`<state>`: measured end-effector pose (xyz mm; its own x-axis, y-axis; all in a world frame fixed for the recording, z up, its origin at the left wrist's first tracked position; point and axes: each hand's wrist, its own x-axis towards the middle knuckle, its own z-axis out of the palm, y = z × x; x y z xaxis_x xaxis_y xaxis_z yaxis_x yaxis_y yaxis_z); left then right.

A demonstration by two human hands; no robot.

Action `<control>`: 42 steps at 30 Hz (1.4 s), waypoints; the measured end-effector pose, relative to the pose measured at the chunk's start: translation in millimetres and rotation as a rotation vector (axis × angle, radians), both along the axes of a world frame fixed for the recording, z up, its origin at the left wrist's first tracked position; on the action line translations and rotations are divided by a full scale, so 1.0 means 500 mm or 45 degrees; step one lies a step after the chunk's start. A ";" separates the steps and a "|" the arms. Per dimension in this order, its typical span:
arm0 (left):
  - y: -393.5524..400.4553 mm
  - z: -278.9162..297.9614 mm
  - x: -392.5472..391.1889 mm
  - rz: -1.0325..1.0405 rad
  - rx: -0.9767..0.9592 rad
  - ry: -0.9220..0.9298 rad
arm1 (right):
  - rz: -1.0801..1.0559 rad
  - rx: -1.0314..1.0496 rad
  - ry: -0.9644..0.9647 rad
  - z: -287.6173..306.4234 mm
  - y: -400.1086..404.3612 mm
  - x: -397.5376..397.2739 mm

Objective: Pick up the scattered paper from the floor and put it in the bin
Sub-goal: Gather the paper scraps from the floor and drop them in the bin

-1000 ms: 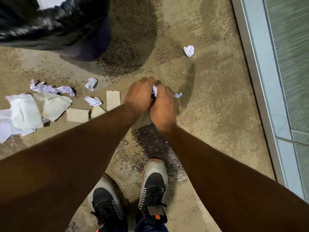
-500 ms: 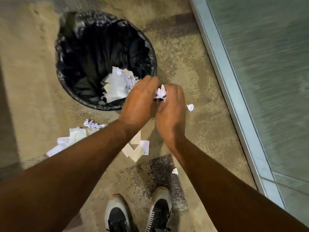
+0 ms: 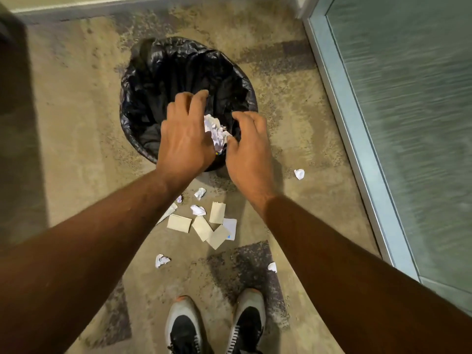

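Head view: both hands over a bin in the centre of the frame.
Bin (image 3: 143, 106): round, lined with a black bag, on speckled carpet, upper centre.
Left hand (image 3: 185, 135): fingers spread and loosely curled, palm down, touching the crumpled paper (image 3: 215, 132) at its right edge.
Right hand (image 3: 249, 152): fingers curled, thumb tip against the same wad; whether either hand grips it I cannot tell.
Crumpled paper: between the hands, above the bin's mouth.
Floor scraps (image 3: 217, 213): tan and white pieces below the bin, centre frame.
Small wad (image 3: 299, 174): right of the bin.
Shoes (image 3: 184, 325): bottom centre.
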<state>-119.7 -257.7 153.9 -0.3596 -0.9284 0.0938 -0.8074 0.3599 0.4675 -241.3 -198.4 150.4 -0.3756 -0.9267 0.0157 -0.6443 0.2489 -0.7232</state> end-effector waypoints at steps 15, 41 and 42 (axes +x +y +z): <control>0.292 -0.318 -0.201 -0.598 0.465 -0.063 | -0.206 0.622 0.175 -0.342 0.399 -0.292; 0.416 -0.615 -0.280 -1.070 0.544 -0.215 | 0.023 0.707 0.364 -0.584 0.210 -0.416; 0.434 -0.619 -0.272 -1.083 0.573 -0.197 | 0.043 0.712 0.412 -0.582 0.221 -0.406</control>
